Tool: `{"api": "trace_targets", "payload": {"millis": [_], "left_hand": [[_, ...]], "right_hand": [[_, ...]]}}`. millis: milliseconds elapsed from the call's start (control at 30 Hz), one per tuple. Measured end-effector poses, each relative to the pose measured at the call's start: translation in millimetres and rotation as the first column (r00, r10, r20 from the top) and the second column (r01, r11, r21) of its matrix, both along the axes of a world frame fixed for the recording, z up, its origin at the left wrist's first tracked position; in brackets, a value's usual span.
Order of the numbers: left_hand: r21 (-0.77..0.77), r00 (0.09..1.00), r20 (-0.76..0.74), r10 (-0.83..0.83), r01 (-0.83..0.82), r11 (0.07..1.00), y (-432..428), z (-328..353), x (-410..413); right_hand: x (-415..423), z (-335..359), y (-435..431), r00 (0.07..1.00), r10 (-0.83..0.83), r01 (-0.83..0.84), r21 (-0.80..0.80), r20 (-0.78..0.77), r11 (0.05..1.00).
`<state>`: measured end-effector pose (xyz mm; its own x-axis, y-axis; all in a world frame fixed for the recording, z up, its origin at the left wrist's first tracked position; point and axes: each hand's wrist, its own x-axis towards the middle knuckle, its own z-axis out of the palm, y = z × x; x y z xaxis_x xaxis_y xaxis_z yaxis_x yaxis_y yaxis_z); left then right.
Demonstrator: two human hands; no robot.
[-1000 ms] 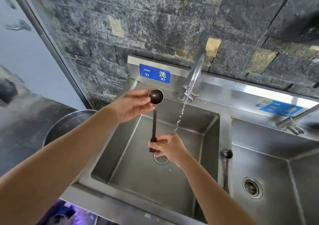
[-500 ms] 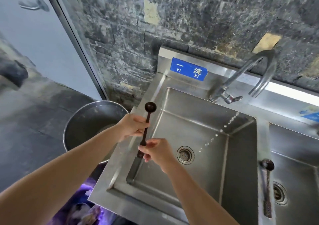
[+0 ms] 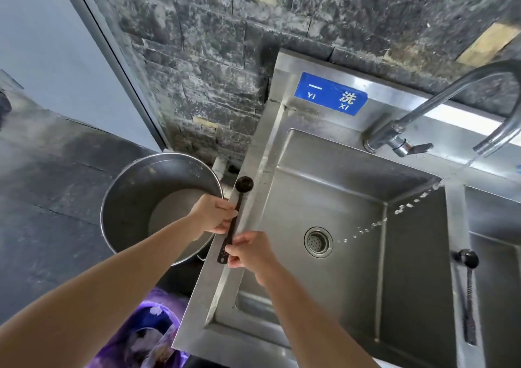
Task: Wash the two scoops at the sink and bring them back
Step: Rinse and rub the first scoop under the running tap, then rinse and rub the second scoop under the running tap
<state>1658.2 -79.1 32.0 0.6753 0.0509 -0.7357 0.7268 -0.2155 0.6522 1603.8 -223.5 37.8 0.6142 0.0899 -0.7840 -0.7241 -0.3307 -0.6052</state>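
Note:
A dark long-handled scoop (image 3: pixel 244 184) is held upright over the left rim of the steel sink (image 3: pixel 255 170). My left hand (image 3: pixel 215 215) grips the middle of its handle, and my right hand (image 3: pixel 251 250) pinches the handle's lower end. A second dark scoop (image 3: pixel 468 260) lies on the divider between the two basins, its bowl toward the wall. A thin stream of water drops (image 3: pixel 394 212) falls from the tap (image 3: pixel 439 105) into the left basin, away from the held scoop.
A large steel bucket (image 3: pixel 135 187) stands on the floor left of the sink. Purple fabric (image 3: pixel 146 328) lies below the sink's front corner. A drain (image 3: pixel 318 241) sits in the left basin. A dark stone wall rises behind.
Both hands carried the scoop left, out of the water stream to the sink's left rim. My left hand slid from the scoop's bowl down to its handle. The view swung left.

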Motion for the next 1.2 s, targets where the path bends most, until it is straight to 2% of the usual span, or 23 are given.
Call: {"api": "trace_targets", "payload": {"millis": [100,267,467,700,767,867,967,1067,1200], "left_hand": [[0.023,0.999,-0.006,0.039,-0.039,0.999,2.9,-5.6,3.4],[0.101,0.998,0.065,0.02,-0.026,0.995,4.9,-9.5,3.9],[0.188,0.995,0.092,-0.033,0.015,0.982,2.2,-7.1,3.3],[0.254,0.996,0.067,-0.051,0.032,0.967,0.0,-1.4,4.4],[0.313,0.994,0.057,-0.088,0.066,0.947,-1.3,2.6,5.4],[0.428,0.99,0.098,-0.103,0.051,0.902,-10.5,14.6,7.2],[0.367,0.988,0.135,-0.082,0.027,0.93,-40.2,30.2,10.3],[0.331,0.975,0.151,-0.166,0.108,0.937,-90.1,47.5,15.4],[0.255,0.937,0.18,-0.298,0.248,0.935,-173.1,67.5,21.1]], "right_hand": [[0.8,-9.5,6.9,1.0,-0.022,0.022,-0.044,0.004,0.999],[1.4,-17.4,12.6,0.998,-0.054,0.055,-0.1,0.01,0.993],[2.5,-16.0,14.5,0.993,0.108,-0.096,-0.199,0.051,0.975],[-0.4,-9.7,1.2,0.985,0.154,-0.135,-0.198,0.083,0.971],[-0.4,-9.0,-10.2,0.983,0.159,-0.14,-0.192,0.089,0.971],[1.9,-3.6,-33.0,0.995,0.066,-0.054,-0.149,0.079,0.987],[11.0,12.9,-64.7,0.991,0.034,-0.011,-0.173,0.13,0.985],[26.5,37.7,-112.8,0.981,0.067,-0.028,-0.207,0.185,0.978],[48.7,69.4,-207.0,0.947,-0.08,0.174,-0.289,0.311,0.942]]}}
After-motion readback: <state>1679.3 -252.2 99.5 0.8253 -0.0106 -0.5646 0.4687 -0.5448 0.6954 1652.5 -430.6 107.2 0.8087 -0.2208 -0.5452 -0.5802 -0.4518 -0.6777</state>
